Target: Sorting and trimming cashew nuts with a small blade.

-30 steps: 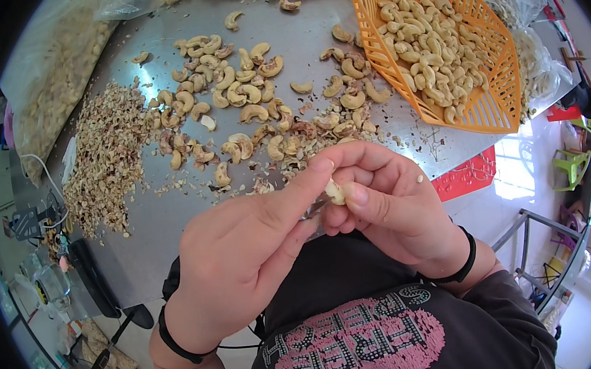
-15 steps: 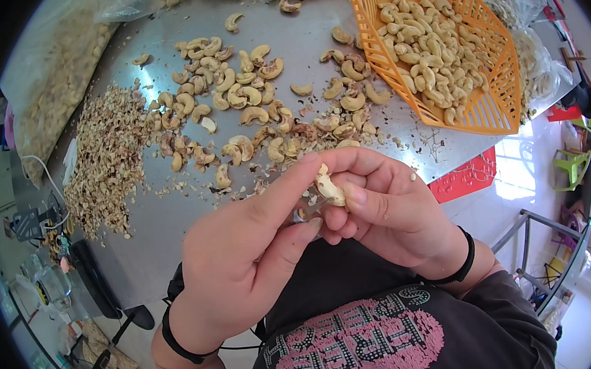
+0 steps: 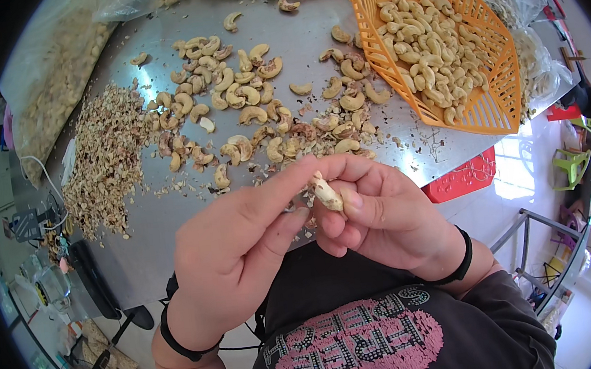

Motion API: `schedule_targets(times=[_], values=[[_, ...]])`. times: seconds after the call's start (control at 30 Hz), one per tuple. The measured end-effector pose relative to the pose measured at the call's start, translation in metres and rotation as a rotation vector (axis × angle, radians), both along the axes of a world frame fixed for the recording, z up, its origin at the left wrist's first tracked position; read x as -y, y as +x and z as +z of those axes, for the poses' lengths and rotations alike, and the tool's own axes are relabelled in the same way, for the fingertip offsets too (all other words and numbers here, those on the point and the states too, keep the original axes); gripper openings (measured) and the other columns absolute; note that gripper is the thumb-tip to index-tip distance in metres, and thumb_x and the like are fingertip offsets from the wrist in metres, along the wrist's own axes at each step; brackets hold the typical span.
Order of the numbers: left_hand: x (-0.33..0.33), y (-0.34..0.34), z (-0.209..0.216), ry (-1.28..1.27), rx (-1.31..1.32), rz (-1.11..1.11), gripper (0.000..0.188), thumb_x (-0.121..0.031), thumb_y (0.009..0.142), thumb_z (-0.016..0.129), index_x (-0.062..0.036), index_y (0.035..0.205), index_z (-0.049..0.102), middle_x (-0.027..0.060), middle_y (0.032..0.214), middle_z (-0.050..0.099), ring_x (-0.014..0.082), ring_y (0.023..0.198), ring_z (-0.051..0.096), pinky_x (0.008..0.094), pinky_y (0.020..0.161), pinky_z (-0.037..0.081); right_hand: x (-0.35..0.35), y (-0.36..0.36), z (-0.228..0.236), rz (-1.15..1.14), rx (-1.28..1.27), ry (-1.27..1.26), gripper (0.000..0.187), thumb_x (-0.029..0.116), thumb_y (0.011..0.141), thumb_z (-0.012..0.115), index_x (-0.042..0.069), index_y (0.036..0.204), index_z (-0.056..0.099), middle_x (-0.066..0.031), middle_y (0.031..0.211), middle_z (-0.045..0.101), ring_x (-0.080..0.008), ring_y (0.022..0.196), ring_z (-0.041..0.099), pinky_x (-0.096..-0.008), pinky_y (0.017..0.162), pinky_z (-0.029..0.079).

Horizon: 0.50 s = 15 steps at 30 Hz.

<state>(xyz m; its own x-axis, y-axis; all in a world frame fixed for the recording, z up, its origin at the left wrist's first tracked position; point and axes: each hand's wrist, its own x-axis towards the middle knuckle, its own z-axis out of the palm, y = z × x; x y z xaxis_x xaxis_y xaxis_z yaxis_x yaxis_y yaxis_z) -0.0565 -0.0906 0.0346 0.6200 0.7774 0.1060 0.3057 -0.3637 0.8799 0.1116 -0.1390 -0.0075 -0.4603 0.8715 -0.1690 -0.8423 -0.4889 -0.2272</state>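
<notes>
Head view, lower middle of the frame: our two hands meet just above the dark shirt, each wrist ringed by a black band. Our right hand (image 3: 382, 212) is closed around a single pale cashew kernel (image 3: 326, 191), pinching it between thumb and fingertips so that one end stands up clear. Our left hand (image 3: 238, 249) is curled too, its forefinger stretched across to the nut and its thumb coming up from below; it grips nothing of its own that we can see.

To do this peeling well, we judge that the right hand should hold firmly but lightly, since such a kernel will likely snap along its curve if squeezed. The left fingertips ought to lift the thin skin in small flakes, turning the nut a little after each one, and we should work over the desk so that scraps fall there rather than on the shirt.

Beyond the hands, the steel desk (image 3: 172, 223) carries a loose scatter of cashews (image 3: 254, 111) in the centre of the frame, some with brownish skin on. At centre left lies a heap of skin flakes (image 3: 103, 152). At upper right an orange plastic basket (image 3: 497, 114) holds cleaner, paler kernels, well apart from the heap. Clear bags of nuts (image 3: 48, 93) line the upper left edge.
</notes>
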Motion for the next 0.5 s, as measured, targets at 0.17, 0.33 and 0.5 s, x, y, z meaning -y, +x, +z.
schedule_targets(times=[0.17,0.33,0.5], values=[[0.0016,0.0005,0.0010,-0.034,0.011,0.004,0.037,-0.003,0.073,0.056,-0.0039,0.110,0.051,0.0102,0.078,0.059,0.0197,0.064,0.058,0.0251,0.057,0.044,0.0001,-0.0003,0.0012,-0.002,-0.025,0.003,0.027,0.010,0.084,0.047,0.001,0.109,0.041,-0.0082,0.085,0.055,-0.0122,0.075,0.054,-0.0230,0.066,0.045],[0.0000,0.0004,-0.0020,0.096,-0.020,-0.031,0.036,-0.001,0.072,0.056,-0.0037,0.107,0.053,0.0097,0.076,0.059,0.0202,0.064,0.058,0.0258,0.057,0.045,0.0010,-0.0013,0.0008,0.000,-0.020,0.017,0.027,0.009,0.084,0.047,0.000,0.109,0.042,-0.0079,0.085,0.055,-0.0121,0.075,0.054,-0.0225,0.065,0.045],[-0.0022,-0.0007,-0.0051,0.097,-0.003,-0.035,0.036,0.001,0.071,0.056,-0.0038,0.107,0.054,0.0090,0.075,0.059,0.0194,0.064,0.058,0.0258,0.056,0.044,0.0016,-0.0007,-0.0001,-0.005,0.020,0.032,0.028,0.008,0.084,0.048,0.000,0.109,0.042,-0.0071,0.089,0.055,-0.0121,0.077,0.055,-0.0224,0.065,0.046]])
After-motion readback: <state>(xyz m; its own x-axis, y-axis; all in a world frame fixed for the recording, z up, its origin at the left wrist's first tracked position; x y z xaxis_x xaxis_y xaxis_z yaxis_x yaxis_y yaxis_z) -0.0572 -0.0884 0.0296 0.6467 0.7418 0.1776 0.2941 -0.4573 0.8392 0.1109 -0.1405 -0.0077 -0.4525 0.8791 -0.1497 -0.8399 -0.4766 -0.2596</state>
